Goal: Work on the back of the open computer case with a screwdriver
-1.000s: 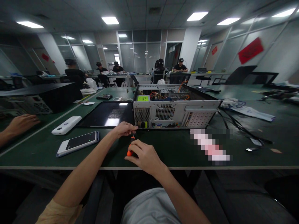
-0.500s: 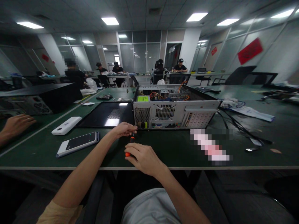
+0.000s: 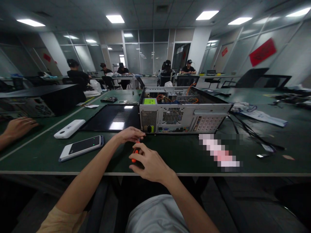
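Note:
A desktop computer case (image 3: 182, 118) lies on its side with its top open and its rear panel towards me, wires and a green-labelled part visible inside. At its lower left rear corner, my left hand (image 3: 130, 134) is closed in a pinch near the screwdriver's shaft. What those fingertips hold is too small to make out. My right hand (image 3: 153, 161) has its thumb and fingers around the orange and black handle of a screwdriver (image 3: 134, 158), which points away from me towards the case corner. Left of the case lies a black side panel (image 3: 102, 120) with a perforated patch.
A white power bank (image 3: 69, 128) and a phone-like white device (image 3: 81, 149) lie at the left. A co-worker's hand (image 3: 21, 127) rests near another black computer case (image 3: 58, 100). Black cables (image 3: 251, 132) and a white glove (image 3: 267, 117) lie at the right.
My right hand's fingers have shifted and loosened around the screwdriver handle. My left hand stays pinched by the case corner.

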Demonstrator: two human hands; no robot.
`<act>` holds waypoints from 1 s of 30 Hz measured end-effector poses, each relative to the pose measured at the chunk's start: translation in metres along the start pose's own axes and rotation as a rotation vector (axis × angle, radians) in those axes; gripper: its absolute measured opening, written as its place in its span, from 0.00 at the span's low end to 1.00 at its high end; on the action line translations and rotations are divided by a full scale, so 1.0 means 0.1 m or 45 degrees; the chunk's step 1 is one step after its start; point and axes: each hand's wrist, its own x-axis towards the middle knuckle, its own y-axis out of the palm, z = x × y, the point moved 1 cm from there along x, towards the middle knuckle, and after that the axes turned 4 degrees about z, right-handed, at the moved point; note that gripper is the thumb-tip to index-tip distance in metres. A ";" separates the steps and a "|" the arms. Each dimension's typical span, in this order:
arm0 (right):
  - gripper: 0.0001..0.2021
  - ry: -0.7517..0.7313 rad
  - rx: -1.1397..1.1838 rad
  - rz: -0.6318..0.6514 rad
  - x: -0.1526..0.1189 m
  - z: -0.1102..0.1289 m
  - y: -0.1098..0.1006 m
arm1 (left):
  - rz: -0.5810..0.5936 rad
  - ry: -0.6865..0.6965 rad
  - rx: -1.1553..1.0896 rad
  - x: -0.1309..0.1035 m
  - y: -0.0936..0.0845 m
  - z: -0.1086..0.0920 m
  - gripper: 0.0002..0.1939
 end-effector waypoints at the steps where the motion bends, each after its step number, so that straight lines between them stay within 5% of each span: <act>1: 0.13 0.010 -0.031 -0.005 0.00 -0.01 0.01 | 0.003 0.000 -0.024 0.00 0.01 0.00 0.17; 13: 0.11 -0.105 -0.199 -0.237 -0.01 -0.06 0.06 | -0.039 -0.048 -0.140 -0.05 0.05 -0.06 0.03; 20: 0.14 -0.148 -0.171 -0.290 -0.04 -0.07 0.08 | -0.046 -0.034 -0.136 -0.03 0.05 -0.04 0.09; 30: 0.06 -0.234 -0.147 -0.192 -0.05 -0.09 0.12 | -0.021 -0.009 -0.104 -0.01 0.04 -0.01 0.08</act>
